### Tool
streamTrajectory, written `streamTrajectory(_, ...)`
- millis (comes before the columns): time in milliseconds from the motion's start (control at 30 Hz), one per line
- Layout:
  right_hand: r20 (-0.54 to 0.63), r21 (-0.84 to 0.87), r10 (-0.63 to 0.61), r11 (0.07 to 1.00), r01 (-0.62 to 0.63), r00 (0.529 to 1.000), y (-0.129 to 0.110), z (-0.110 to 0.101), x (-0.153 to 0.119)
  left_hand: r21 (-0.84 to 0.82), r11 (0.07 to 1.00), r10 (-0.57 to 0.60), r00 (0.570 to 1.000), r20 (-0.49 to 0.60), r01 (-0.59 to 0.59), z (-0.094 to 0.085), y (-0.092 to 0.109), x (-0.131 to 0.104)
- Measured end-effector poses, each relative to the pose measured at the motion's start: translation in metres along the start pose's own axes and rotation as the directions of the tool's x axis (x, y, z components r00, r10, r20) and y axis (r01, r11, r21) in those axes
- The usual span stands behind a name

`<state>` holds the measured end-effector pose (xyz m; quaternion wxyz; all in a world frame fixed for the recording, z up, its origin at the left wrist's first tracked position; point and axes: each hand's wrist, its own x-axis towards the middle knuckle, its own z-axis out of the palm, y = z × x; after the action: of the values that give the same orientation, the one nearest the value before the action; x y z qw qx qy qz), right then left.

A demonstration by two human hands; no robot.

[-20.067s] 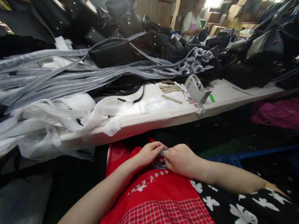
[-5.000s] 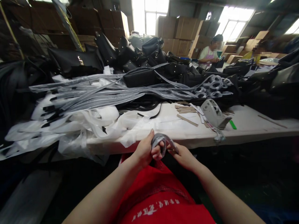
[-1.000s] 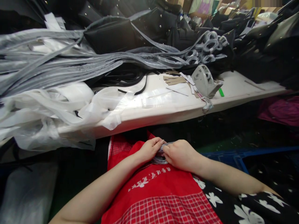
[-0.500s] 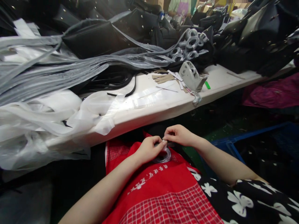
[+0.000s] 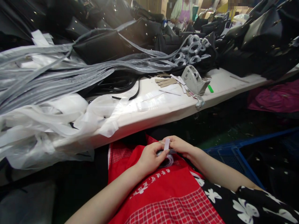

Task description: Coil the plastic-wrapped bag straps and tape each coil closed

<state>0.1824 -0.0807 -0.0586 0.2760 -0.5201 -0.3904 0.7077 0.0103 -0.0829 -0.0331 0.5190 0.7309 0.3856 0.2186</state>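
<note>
On my lap, over the red apron (image 5: 161, 183), my left hand (image 5: 149, 157) is closed on a small coil of translucent grey strap (image 5: 170, 161). Its thumb presses a short white strip (image 5: 166, 144), which looks like paper or tape and stands up from the coil. My right hand (image 5: 179, 145) meets it from the other side, fingers curled in behind the strip and partly hidden by it. A bit of strap shows under the right fingers.
A white table (image 5: 154, 116) runs across in front. It bears a tape dispenser (image 5: 193, 80), brown card strips (image 5: 167, 82), long grey straps (image 5: 88, 74), finished coils (image 5: 193, 46) and black bags (image 5: 98, 46). A blue crate (image 5: 243, 161) stands at right. A person (image 5: 183, 12) is beyond.
The white strip now stands upright between my hands, where a small bit showed before. My right hand has come lower and closer in against the coil. The view has shifted slightly.
</note>
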Motion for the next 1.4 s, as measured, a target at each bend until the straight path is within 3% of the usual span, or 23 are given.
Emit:
streamTrajectory(100, -0.082, -0.142, -0.148, 0.981, 0.135, 0.986, 0.0, 0.002, -0.005, 0.035, 0.999, 0.04, 0.997, -0.073, -0.038, -0.001, 0.003, -0.004)
streamTrajectory(200, -0.153, -0.383, -0.351, 0.883, 0.272, 0.924, -0.001, 0.002, -0.011, 0.081, 0.997, -0.005, 0.988, -0.153, 0.017, -0.002, 0.007, -0.004)
streamTrajectory(333, -0.216, -0.512, -0.451, 0.808, 0.293, 0.866, -0.001, 0.002, -0.017, -0.001, 0.986, -0.167, 0.983, -0.073, 0.167, 0.0, 0.005, 0.003)
streamTrajectory(467, -0.101, -0.42, -0.372, 0.857, 0.3, 0.923, -0.006, -0.006, -0.019, -0.116, 0.954, -0.285, 0.956, -0.067, 0.277, 0.006, 0.001, 0.008)
streamTrajectory(633, 0.05, -0.279, -0.277, 0.919, 0.279, 0.96, -0.015, -0.019, -0.02, -0.051, 0.969, -0.247, 0.95, -0.193, 0.241, 0.012, 0.0, 0.006)
streamTrajectory(833, 0.024, -0.277, -0.117, 0.953, 0.119, 0.993, -0.017, -0.022, -0.015, 0.005, 0.972, -0.232, 0.959, -0.163, 0.236, 0.011, 0.007, 0.003)
streamTrajectory(1133, 0.035, -0.183, -0.046, 0.982, 0.052, 0.998, -0.01, -0.025, -0.01, 0.013, 0.973, -0.228, 0.964, -0.137, 0.232, 0.011, 0.005, 0.003)
streamTrajectory(1233, 0.02, -0.223, -0.096, 0.97, 0.098, 0.995, -0.007, -0.023, -0.012, 0.016, 0.977, -0.21, 0.967, -0.141, 0.214, 0.011, 0.004, 0.003)
streamTrajectory(1333, 0.043, -0.423, -0.31, 0.855, 0.298, 0.95, -0.008, -0.02, -0.019, 0.014, 0.963, -0.266, 0.961, -0.08, 0.268, 0.005, 0.0, 0.005)
streamTrajectory(1400, 0.154, -0.595, -0.461, 0.663, 0.454, 0.874, -0.009, -0.019, -0.028, -0.137, 0.919, -0.362, 0.929, 0.079, 0.369, -0.002, -0.005, 0.009)
